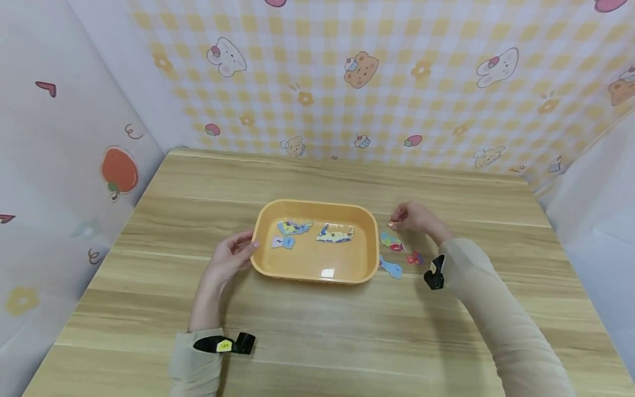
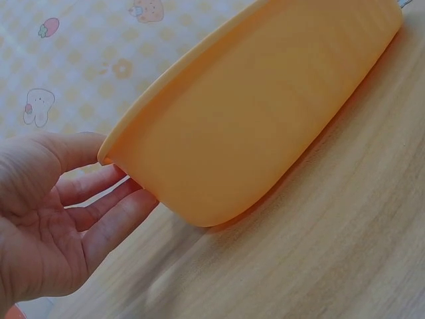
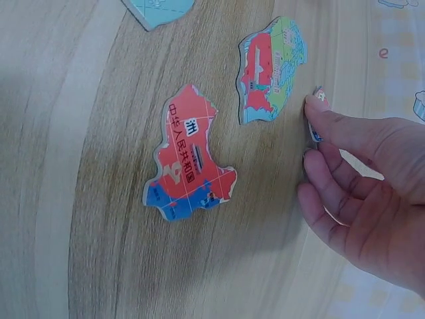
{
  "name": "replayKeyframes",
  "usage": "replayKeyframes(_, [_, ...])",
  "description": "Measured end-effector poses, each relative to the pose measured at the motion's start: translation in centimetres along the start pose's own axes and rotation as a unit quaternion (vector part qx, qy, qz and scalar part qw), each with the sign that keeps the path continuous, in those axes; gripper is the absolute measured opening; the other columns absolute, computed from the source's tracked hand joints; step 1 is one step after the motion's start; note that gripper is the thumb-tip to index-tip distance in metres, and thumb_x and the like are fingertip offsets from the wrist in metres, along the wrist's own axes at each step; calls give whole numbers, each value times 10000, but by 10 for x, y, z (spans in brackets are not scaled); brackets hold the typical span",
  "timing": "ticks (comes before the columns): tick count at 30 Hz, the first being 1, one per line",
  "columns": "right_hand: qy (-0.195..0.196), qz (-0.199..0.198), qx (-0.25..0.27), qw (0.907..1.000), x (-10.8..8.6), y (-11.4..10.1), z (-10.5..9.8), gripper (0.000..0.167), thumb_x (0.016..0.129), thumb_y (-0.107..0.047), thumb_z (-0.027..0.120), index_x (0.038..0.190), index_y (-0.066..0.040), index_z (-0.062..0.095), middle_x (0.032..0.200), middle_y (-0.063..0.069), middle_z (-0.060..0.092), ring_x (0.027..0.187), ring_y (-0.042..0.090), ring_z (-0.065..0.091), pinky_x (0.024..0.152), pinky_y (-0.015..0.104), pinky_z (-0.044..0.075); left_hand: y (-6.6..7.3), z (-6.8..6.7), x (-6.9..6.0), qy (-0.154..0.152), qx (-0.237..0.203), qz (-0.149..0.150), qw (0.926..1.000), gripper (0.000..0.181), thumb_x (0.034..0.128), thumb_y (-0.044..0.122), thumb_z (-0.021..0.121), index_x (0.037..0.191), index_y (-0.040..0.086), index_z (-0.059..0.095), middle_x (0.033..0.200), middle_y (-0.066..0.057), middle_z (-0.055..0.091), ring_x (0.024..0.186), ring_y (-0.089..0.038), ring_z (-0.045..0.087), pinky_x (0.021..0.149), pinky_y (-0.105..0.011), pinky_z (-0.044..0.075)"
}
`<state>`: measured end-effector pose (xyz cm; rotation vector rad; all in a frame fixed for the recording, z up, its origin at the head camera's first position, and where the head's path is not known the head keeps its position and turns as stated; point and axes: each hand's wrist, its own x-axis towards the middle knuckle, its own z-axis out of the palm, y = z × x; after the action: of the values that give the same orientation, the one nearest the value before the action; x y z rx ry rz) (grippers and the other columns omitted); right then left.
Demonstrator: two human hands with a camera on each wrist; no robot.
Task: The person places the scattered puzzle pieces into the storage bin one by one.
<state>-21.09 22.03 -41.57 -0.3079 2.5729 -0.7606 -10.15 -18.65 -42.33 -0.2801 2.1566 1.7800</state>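
Observation:
My left hand (image 1: 230,256) grips the left end of a yellow plastic tray (image 1: 302,264). In the left wrist view its thumb is on the rim and the other fingers are against the outer wall. Beyond the tray's right end, my right hand (image 1: 415,217) pinches a small map puzzle piece (image 3: 321,100) between thumb and fingers, mostly hidden by them. Nearby on the table lie a red-and-blue piece (image 3: 189,159), a green-and-red piece (image 3: 272,70) and a light blue piece (image 1: 392,268). Inside the tray are a yellow-and-blue piece (image 1: 295,227), a cream piece (image 1: 335,233) and a pale blue piece (image 1: 283,242).
Everything stands on a wood-grain table (image 1: 317,336). A yellow checked cloth (image 1: 317,71) with cartoon animals hangs behind its far edge, and a white printed sheet (image 1: 64,138) is at the left. Black wrist mounts (image 1: 233,344) sit on both sleeves.

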Motion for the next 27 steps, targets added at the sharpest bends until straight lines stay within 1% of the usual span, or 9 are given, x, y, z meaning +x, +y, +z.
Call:
replayKeyframes(6, [-27,-189,-111,9998,0,0,0,129,809,-69,661,862,39,615,811,127,611,754,180,517,648,210,410,2,0,1,2,-42,-13,10000,511,920,151,528,1367,-16,346,1373,-235,409,926,-31,557,748,-149,515])
replayKeyframes(10, [-58,-236,-158,9996,1,0,-1,113,812,-64,653,849,35,612,801,120,606,750,180,513,645,212,407,2,1,1,8,-47,-23,10000,512,921,157,529,1368,-13,348,1374,-231,408,914,-16,551,740,-143,511])
replayKeyframes(20, [-139,-217,-153,9996,1,-1,-2,107,816,-64,649,845,28,604,815,125,603,772,194,517,664,227,418,2,0,0,10,-77,-39,10000,515,922,169,529,1368,-13,347,1368,-234,411,892,4,551,735,-142,510])
replayKeyframes(27, [-222,-202,-98,9995,2,0,-1,96,824,-67,640,842,18,600,856,144,618,801,206,533,706,261,444,0,0,0,-11,-2,-29,10000,524,919,181,536,1369,-9,347,1376,-229,406,930,-26,555,763,-158,517])
